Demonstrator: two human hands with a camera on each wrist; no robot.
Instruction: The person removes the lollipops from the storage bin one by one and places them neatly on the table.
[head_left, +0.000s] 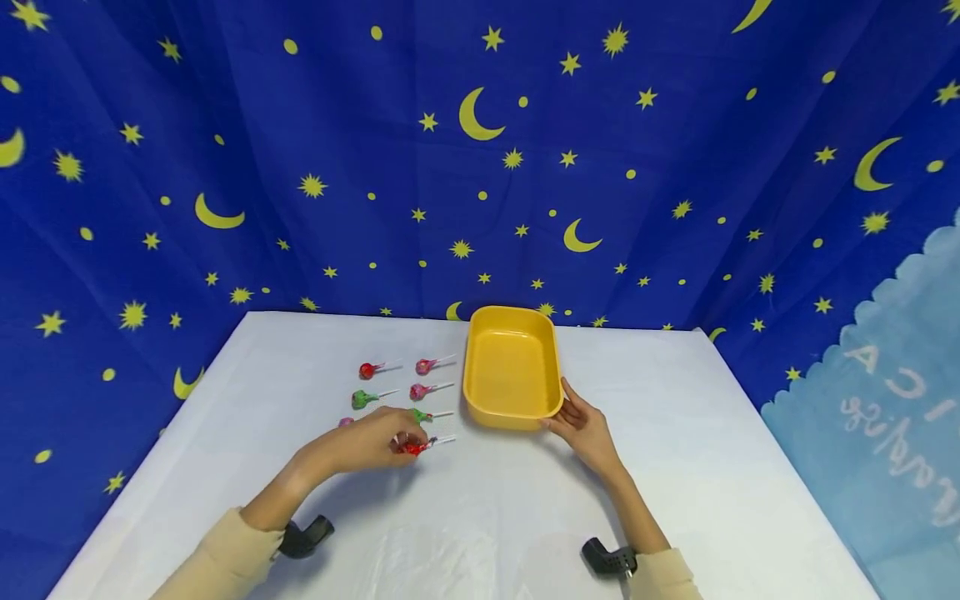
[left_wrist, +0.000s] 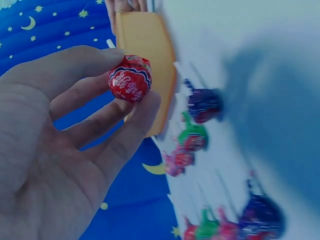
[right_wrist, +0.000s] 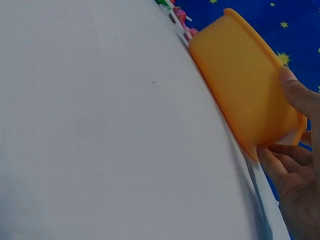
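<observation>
My left hand (head_left: 375, 442) pinches a red-wrapped lollipop (left_wrist: 130, 82) by its round head between thumb and fingers, above the table. Other lollipops lie in two columns beyond and beside this hand: a red one (head_left: 367, 371), green ones (head_left: 363, 399), pink ones (head_left: 420, 391) and purple ones (left_wrist: 205, 106). The hand partly hides some of them in the head view. To their right stands a yellow plastic basin (head_left: 513, 421), with nothing inside it. My right hand (head_left: 585, 429) grips its near right corner, thumb at the rim and fingers low against the corner.
A white-covered table (head_left: 712, 467) carries everything. Clear plastic (head_left: 435, 558) lies near its front edge. Behind hangs a blue cloth (head_left: 390, 167) with yellow moons and stars, and a light blue cloth (head_left: 885, 433) hangs at the right.
</observation>
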